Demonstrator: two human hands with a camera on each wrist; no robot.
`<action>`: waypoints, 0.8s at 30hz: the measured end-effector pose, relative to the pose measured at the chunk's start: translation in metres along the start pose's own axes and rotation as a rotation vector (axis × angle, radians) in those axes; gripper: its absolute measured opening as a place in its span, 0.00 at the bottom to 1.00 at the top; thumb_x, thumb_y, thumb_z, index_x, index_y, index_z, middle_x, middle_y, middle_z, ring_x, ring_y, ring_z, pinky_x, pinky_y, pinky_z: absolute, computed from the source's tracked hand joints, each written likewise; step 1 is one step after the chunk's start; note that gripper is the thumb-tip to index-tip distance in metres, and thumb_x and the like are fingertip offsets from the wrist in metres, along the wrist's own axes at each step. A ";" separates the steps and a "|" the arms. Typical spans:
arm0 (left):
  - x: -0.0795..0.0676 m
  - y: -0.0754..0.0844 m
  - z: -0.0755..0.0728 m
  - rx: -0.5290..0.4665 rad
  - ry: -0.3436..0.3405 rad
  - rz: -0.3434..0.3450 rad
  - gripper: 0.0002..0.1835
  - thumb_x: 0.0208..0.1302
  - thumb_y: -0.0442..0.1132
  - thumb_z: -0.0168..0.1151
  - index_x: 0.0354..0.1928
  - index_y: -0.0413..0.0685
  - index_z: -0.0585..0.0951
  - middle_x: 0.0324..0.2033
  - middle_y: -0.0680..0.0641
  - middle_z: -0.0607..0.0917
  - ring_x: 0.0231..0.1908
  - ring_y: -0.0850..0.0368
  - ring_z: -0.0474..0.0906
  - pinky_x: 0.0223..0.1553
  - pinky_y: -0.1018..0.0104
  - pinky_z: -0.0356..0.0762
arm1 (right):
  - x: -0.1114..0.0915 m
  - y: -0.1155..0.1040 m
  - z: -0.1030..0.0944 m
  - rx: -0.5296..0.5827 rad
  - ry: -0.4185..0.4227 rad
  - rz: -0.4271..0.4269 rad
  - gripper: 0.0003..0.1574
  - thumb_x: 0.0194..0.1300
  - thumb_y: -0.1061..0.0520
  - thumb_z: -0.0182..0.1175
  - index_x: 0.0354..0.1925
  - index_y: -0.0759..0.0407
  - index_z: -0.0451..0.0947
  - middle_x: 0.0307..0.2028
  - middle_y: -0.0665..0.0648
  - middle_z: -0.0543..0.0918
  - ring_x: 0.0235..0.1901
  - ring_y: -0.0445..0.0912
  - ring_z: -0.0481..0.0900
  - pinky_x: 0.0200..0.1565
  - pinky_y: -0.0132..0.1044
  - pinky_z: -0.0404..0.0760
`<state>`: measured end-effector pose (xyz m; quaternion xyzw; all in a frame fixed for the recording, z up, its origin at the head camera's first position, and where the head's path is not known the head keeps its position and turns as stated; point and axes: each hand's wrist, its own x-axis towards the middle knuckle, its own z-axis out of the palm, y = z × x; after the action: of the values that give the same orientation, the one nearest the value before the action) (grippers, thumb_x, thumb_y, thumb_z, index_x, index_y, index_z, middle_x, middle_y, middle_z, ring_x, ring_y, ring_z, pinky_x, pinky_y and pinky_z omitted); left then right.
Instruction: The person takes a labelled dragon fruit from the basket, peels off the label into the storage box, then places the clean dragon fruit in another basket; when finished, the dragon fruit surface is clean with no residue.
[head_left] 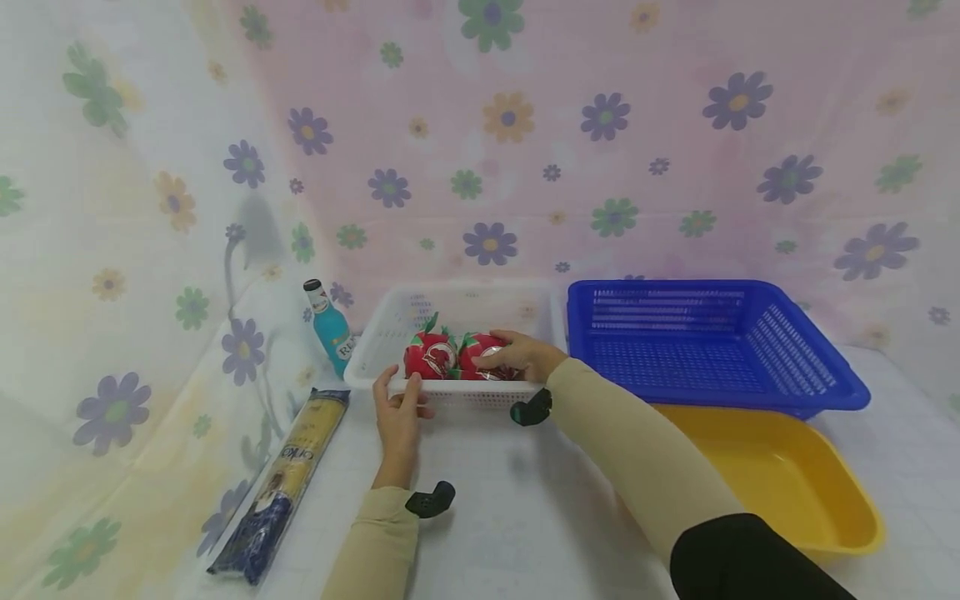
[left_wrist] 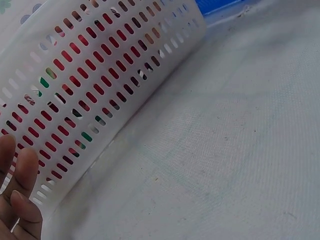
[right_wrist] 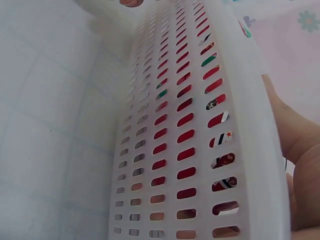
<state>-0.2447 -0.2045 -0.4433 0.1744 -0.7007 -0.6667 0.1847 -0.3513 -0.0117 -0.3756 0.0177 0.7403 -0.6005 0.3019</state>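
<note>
Two round red packages with green leafy tops, the left one (head_left: 430,356) and the right one (head_left: 480,353), sit side by side inside a white perforated basket (head_left: 457,387). My right hand (head_left: 525,357) reaches over the front rim and grips the right package between thumb and fingers. At the basket's front left corner is my left hand (head_left: 399,421), fingers spread and loosely bent by the rim, holding nothing. In the left wrist view its fingers (left_wrist: 25,172) stand before the slotted wall; contact is unclear. Red shows through the slots in both wrist views.
A blue bottle (head_left: 332,329) leans left of the white basket. A long pasta packet (head_left: 288,479) lies nearer on the left. To the right are a blue basket (head_left: 675,392) and, before it, a yellow basin (head_left: 787,475), partly behind my right sleeve.
</note>
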 end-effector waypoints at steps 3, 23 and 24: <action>-0.002 0.001 -0.001 0.004 0.017 0.016 0.32 0.68 0.61 0.56 0.69 0.64 0.60 0.32 0.51 0.81 0.32 0.52 0.82 0.37 0.74 0.81 | 0.000 0.000 0.002 0.028 -0.002 -0.016 0.54 0.58 0.56 0.71 0.76 0.43 0.54 0.71 0.62 0.62 0.68 0.59 0.62 0.69 0.50 0.70; -0.001 0.000 0.002 0.001 0.005 -0.010 0.32 0.66 0.63 0.57 0.68 0.66 0.60 0.31 0.52 0.80 0.27 0.59 0.79 0.39 0.72 0.80 | 0.000 0.003 -0.001 0.059 0.075 -0.041 0.57 0.52 0.61 0.74 0.74 0.43 0.58 0.72 0.62 0.59 0.68 0.59 0.61 0.72 0.53 0.64; -0.001 0.001 0.001 -0.002 0.004 -0.012 0.32 0.67 0.63 0.56 0.68 0.66 0.60 0.31 0.52 0.80 0.27 0.59 0.79 0.39 0.72 0.80 | -0.001 0.002 -0.001 0.052 0.079 -0.044 0.57 0.52 0.61 0.74 0.74 0.43 0.58 0.72 0.62 0.60 0.68 0.58 0.61 0.72 0.53 0.65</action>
<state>-0.2448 -0.2029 -0.4427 0.1799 -0.6986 -0.6681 0.1824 -0.3506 -0.0098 -0.3769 0.0333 0.7359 -0.6249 0.2585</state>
